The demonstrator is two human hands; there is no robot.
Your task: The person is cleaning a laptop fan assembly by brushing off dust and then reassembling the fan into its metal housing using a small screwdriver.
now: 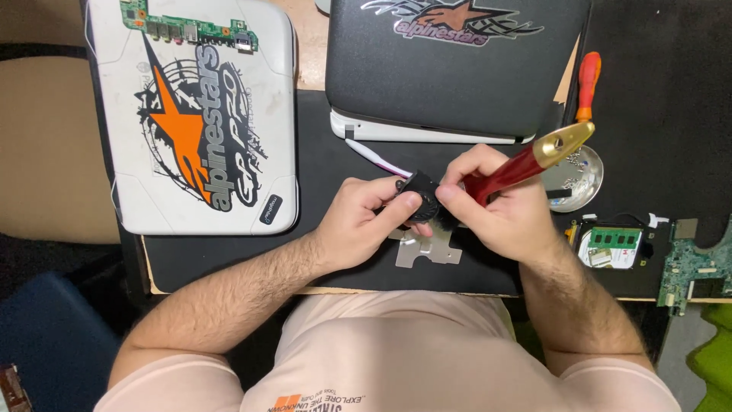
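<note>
White lid (pixel 194 122): upper left of frame, lying flat with its decal up; a green board (pixel 189 29) rests along its top edge, parked out of the way.

Left hand (pixel 358 221): centre, curled shut around the fan (pixel 419 200), thumb pressed on its face, apparently to steady it.

Fan: small, black, round; centre of frame, held just above the mat (pixel 252 244) between both hands.

Metal plate (pixel 428 248): flat on the mat directly below the fan.

Black laptop (pixel 450 69): top centre, closed, pushed back behind the hands.

Right hand (pixel 503 210): right of centre, closed on the brush (pixel 526 164); its red handle with gold end juts up and right, its working end hidden at the fan. Fingertips also touch the fan's rim.

Screwdriver (pixel 587 84): upper right, orange handle, laid aside.

Dish (pixel 579 175): right, shiny, holding small parts, within reach.

Drive (pixel 610 246): lower right, a green memory stick on top.

Second board (pixel 698 263): far right edge.
</note>
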